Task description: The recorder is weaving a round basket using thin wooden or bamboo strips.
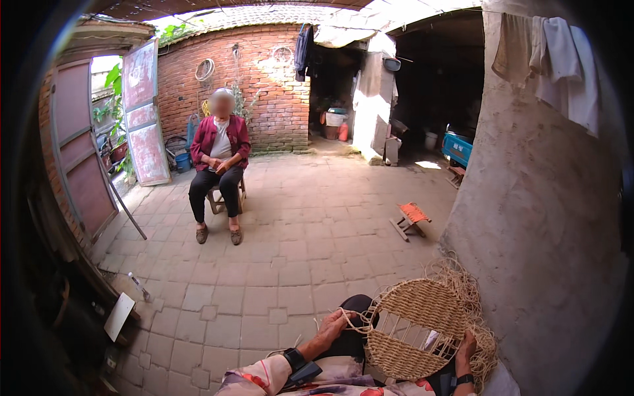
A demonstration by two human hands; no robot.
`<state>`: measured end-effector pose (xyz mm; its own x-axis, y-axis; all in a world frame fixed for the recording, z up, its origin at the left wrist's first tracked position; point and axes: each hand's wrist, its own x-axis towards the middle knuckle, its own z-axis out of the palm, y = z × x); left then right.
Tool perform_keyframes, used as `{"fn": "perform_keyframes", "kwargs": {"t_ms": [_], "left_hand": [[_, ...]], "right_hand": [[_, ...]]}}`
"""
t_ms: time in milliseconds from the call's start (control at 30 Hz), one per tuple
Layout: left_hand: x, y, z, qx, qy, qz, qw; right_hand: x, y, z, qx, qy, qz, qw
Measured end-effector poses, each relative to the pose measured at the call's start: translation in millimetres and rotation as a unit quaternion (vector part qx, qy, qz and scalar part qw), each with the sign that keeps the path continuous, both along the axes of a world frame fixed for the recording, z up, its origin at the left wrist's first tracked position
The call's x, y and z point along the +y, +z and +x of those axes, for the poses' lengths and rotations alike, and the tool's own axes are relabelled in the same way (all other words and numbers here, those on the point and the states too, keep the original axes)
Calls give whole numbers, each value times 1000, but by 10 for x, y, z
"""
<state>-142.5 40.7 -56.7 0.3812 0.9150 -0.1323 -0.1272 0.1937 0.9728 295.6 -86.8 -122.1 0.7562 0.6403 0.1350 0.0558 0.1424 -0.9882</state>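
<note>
A round woven straw mat (422,307) rests tilted against my lap, with an open band of bare ribs across its middle between two woven parts. My right hand (466,348) grips its right rim. At the mat's left edge, my left hand (333,325) pinches a pale straw cord (356,319) that runs to the weave. A heap of loose straw cord (462,280) lies behind and to the right of the mat, partly hidden by it.
A person (221,152) sits on a low wooden stool across the paved yard. A folding stool (413,218) with an orange seat stands ahead on the right. A plastered wall (548,218) rises close on my right. A white board (119,317) and a bottle (139,286) are at the left.
</note>
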Motion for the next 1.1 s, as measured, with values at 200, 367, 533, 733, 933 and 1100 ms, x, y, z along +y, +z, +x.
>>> {"fn": "perform_keyframes", "kwargs": {"t_ms": [200,367,533,733,933,1100], "left_hand": [[-2,11,-4,9,-2,5,1000],[6,-11,14,-5,-1,13,1000],[-4,-1,28,-25,13,8,1000],[-14,35,26,-31,15,10,999],[-16,52,18,-6,7,-5,1000],[-20,65,33,-19,15,-14,1000]], "right_hand": [[-15,-52,38,-34,-10,-40,999],[-2,-109,59,-105,-6,2,994],[-11,-89,56,6,16,28,999],[-46,83,-73,-116,-3,-42,992],[-39,141,-144,-82,-33,-42,995],[-7,51,-97,-27,-45,10,999]]}}
